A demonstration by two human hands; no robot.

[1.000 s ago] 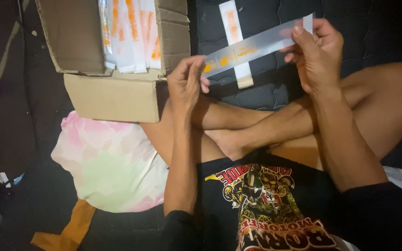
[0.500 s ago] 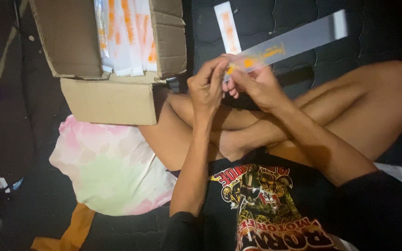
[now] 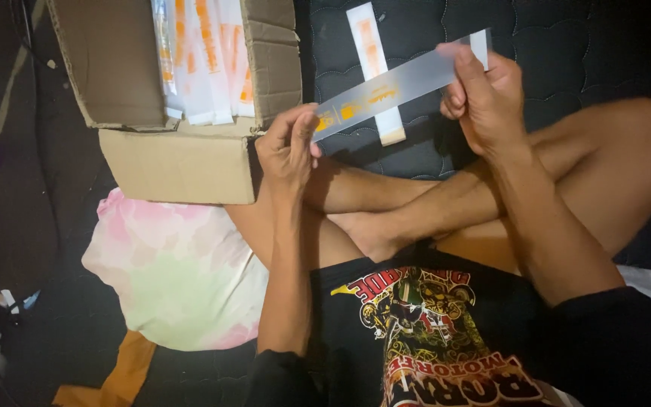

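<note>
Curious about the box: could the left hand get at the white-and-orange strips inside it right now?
Probably yes: the left hand sits beside the open cardboard box, nothing between, but it holds the strip.

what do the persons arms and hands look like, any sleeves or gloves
Both hands are bare: no gloves, rings, watch or bands show on the left hand or the right hand. The forearms are uncovered too. Short black sleeves end about the elbows, part of a black T-shirt with a red and yellow print.
</note>
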